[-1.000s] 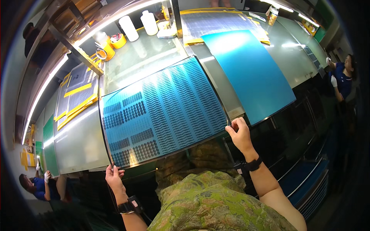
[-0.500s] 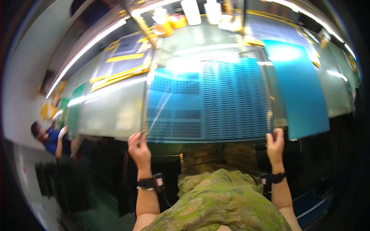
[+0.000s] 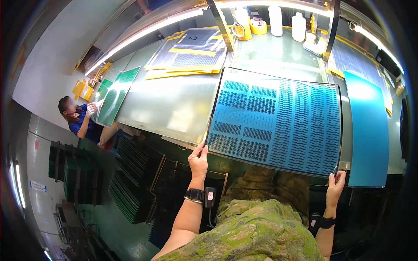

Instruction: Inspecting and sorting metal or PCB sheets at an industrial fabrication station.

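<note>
Clerk: First item, and its place?

Keeper: One patterned blue sheet (image 3: 278, 126), rows of black marks uppermost; it lay over the near middle of the worktop (image 3: 167, 111). One layer or two could not be told.

Clerk: Hands?

Keeper: Two, bare, both at the worktop's near edge. The left hand (image 3: 198, 163) had thumb and fingers pinched on the sheet's near left corner; the right hand (image 3: 335, 186) pinched the near right corner likewise.

Clerk: Done?

Keeper: Sheet spread out and, in my judgement, close to flat.

Clerk: Left?

Keeper: Release, at least: neither corner was free. Whether the sheet rested fully on the worktop or hung slightly above it could not be told, nor whether more remained.

Clerk: Remaining stock?

Keeper: One plain blue sheet (image 3: 368, 135), at the worktop's right, untouched. Yellow-edged sheets (image 3: 161, 56), several, piled at its back left. White bottles (image 3: 275, 21), two, upright along its back. One green sheet (image 3: 115, 98), at its far left end, beside a co-worker's gloved hand (image 3: 90, 110).
</note>
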`<state>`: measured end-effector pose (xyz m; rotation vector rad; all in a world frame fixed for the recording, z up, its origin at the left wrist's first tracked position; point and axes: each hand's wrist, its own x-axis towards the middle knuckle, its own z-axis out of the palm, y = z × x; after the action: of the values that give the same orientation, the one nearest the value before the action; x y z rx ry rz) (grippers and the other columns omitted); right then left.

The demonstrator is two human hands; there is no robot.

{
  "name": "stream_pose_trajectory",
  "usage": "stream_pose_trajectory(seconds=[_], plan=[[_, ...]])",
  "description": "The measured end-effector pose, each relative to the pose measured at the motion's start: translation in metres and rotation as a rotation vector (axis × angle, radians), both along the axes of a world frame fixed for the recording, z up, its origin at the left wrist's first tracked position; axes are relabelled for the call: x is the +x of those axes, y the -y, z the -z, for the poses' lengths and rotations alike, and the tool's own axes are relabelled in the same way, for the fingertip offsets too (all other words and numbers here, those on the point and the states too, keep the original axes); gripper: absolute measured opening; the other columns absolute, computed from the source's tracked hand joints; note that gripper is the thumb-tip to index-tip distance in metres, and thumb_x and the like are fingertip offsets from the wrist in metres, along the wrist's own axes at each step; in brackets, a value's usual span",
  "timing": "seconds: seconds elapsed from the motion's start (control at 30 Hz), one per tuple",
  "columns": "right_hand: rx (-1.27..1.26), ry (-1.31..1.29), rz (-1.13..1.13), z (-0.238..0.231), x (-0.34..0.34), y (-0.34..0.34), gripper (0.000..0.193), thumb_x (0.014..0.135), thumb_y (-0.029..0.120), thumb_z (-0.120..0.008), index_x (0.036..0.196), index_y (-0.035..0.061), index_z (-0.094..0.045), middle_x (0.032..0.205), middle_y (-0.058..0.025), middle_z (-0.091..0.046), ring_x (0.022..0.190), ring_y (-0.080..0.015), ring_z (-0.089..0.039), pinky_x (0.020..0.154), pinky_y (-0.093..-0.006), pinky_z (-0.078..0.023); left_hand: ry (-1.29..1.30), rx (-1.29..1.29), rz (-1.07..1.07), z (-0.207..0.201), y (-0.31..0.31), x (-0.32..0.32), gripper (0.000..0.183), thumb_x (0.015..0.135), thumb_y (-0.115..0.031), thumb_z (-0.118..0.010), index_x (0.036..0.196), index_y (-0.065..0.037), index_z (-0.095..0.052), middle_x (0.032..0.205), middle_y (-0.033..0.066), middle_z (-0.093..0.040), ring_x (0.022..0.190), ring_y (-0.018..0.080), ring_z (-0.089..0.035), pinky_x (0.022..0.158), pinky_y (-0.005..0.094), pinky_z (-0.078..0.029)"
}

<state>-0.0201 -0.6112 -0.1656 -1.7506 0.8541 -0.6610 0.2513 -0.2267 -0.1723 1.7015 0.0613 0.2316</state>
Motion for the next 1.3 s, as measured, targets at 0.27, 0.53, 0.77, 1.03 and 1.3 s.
stream_pose_trajectory(seconds=[0.27,0.53,0.77,1.03,1.3], plan=[[0.121,0.083,0.034,-0.020,0.017,-0.014,0.029,0.085,-0.001,-0.047,0.113,0.0034,-0.039,0.076,0.0015,-0.041,0.063,-0.0044,-0.041,0.049,-0.0170,-0.037,-0.019,0.017,0.086,-0.002,0.001,0.005,0.023,0.085,0.000,-0.053,0.107,-0.002,-0.052,0.069,-0.0017,-0.055,0.061,0.0040,-0.049,0.057,0.0171,-0.039],[-0.525,-0.772,-0.365,-0.095,0.008,0.002,0.044,0.072,0.015,-0.066,0.115,0.0100,-0.057,0.110,-0.0153,-0.052,0.107,-0.0308,-0.046,0.083,-0.0340,-0.040,0.160,0.717,0.076,-0.026,-0.015,-0.010,0.033,0.077,-0.006,-0.062,0.109,-0.007,-0.059,0.076,0.0049,-0.054,0.067,0.0177,-0.048,0.066,0.0305,-0.041],[-1.173,-0.583,-0.665,-0.069,0.093,0.118,0.050,0.076,0.031,-0.063,0.120,0.0116,-0.051,0.129,-0.0134,-0.040,0.123,-0.0406,-0.030,0.095,-0.0480,-0.032,0.283,1.139,0.423,-0.052,-0.011,0.000,0.034,0.082,-0.009,-0.051,0.114,-0.021,-0.060,0.138,0.0059,-0.036,0.133,0.0375,-0.014,0.104,0.0544,-0.011],[-0.898,-0.898,-0.517,-0.051,0.214,0.175,0.063,0.085,0.045,-0.049,0.132,0.0068,-0.035,0.140,-0.0078,-0.029,0.131,-0.0340,-0.021,0.102,-0.0478,-0.025,0.300,1.141,0.524,-0.067,-0.009,0.014,0.032,0.081,-0.011,-0.053,0.112,-0.015,-0.060,0.130,0.0047,-0.047,0.132,0.0355,-0.020,0.104,0.0551,-0.011],[-1.175,-0.878,-0.642,-0.063,0.221,0.175,0.069,0.081,0.048,-0.052,0.127,-0.0008,-0.039,0.137,-0.0109,-0.033,0.128,-0.0311,-0.027,0.103,-0.0467,-0.024,0.492,1.200,0.659,-0.066,0.057,0.108,0.044,0.081,-0.026,-0.057,0.120,-0.007,-0.051,0.130,0.0068,-0.045,0.127,0.0332,-0.029,0.099,0.0558,-0.024]])
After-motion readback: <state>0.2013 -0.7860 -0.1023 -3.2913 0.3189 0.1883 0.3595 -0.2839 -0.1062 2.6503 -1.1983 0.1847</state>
